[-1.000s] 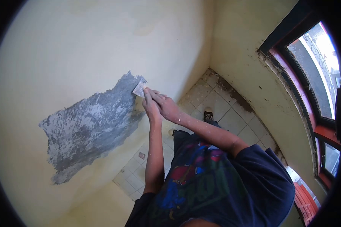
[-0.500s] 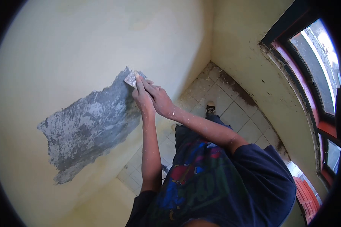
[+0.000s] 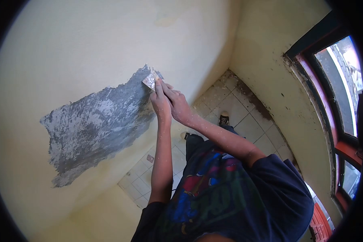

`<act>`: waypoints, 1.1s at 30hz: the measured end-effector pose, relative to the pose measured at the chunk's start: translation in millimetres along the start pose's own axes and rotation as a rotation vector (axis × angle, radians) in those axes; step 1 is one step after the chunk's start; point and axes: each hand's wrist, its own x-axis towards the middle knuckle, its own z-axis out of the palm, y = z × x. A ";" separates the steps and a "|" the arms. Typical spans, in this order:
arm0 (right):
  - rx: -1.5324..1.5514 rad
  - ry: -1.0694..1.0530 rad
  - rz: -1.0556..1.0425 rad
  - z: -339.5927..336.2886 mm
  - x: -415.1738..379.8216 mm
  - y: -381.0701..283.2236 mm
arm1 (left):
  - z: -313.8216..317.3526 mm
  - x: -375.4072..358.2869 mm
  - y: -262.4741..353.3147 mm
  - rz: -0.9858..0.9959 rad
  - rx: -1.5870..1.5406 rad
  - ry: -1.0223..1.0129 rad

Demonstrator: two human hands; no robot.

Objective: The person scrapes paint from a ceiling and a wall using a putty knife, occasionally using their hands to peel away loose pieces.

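Note:
A scraper [image 3: 150, 80] with a flat, speckled metal blade lies against the wall, at the upper right end of a rough grey bare patch [image 3: 99, 123]. My left hand [image 3: 161, 105] is closed on the scraper, fingers stretched along it toward the blade. Pressed close beside it, my right hand [image 3: 179, 105] is closed on the same tool, its fingers overlapping the left ones. The handle is hidden under both hands. Pale specks dot my forearms.
Cream paint [image 3: 109, 44] surrounds the grey patch. Below are a tiled floor [image 3: 246, 125] with dirt along its edge and my shoes [image 3: 224, 118]. A dark-framed window [image 3: 336, 86] is in the right wall. A small reddish piece [image 3: 150, 158] lies on the tiles.
In the view, the scraper and both hands sit slightly further right, while the camera's view has also shifted. The scraper stays in both hands near the patch's upper corner.

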 end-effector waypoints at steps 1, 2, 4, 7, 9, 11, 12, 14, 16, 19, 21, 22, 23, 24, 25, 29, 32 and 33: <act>-0.019 -0.007 0.020 2.4 -7.4 6.1 | 0.0 -5.4 -6.5 -0.061 0.019 0.024; -0.021 -0.007 0.013 5.0 -13.8 12.2 | -1.1 -6.7 -20.0 -0.075 -0.087 0.034; -0.064 -0.023 -0.044 6.0 -14.6 13.7 | -3.0 -1.6 -28.2 -0.060 -0.071 0.060; -0.008 0.011 -0.046 1.7 5.0 -0.3 | 2.4 1.5 2.1 0.060 0.074 0.115; 0.014 -0.016 0.002 -1.9 7.7 -7.9 | 5.8 -0.1 25.5 -0.004 -0.053 -0.021; 0.029 -0.036 0.025 -3.1 10.3 -6.2 | 8.0 -3.5 23.1 0.028 -0.010 -0.003; -0.004 -0.019 -0.002 -0.9 4.1 1.7 | 8.5 -5.7 16.2 0.020 -0.011 0.022; -0.040 -0.003 -0.034 2.3 -9.2 12.2 | 3.5 -7.1 -11.2 -0.024 0.002 0.070; -0.042 -0.076 -0.018 2.9 -12.6 13.9 | -1.8 -0.5 -30.8 0.002 -0.019 0.099; -0.044 -0.036 -0.046 1.4 9.2 -4.0 | -0.9 3.7 4.2 0.084 0.070 0.159; -0.024 0.010 -0.084 -6.2 21.6 -24.5 | 6.7 -2.9 50.1 0.091 -0.089 -0.007; -0.010 0.025 -0.088 -8.3 24.7 -27.8 | 8.6 0.1 50.8 0.093 -0.124 -0.017; 0.007 0.041 -0.098 -8.6 28.2 -30.2 | 9.1 -0.9 49.0 0.098 -0.133 -0.008; 0.007 0.031 -0.109 -8.2 27.3 -28.3 | 10.6 -2.5 43.0 0.104 -0.105 0.010; -0.005 0.025 -0.080 -7.8 20.3 -21.2 | 11.1 -3.7 34.4 0.109 -0.075 0.026; -0.064 -0.073 -0.020 -0.5 -14.5 20.9 | 3.9 -4.7 -32.5 -0.070 -0.073 0.097; -0.033 0.010 -0.145 -1.7 13.8 -8.9 | 6.0 -2.1 20.5 0.060 -0.016 0.131; -0.032 -0.002 -0.134 -4.3 23.4 -24.4 | 6.4 -3.2 43.6 0.176 0.044 0.145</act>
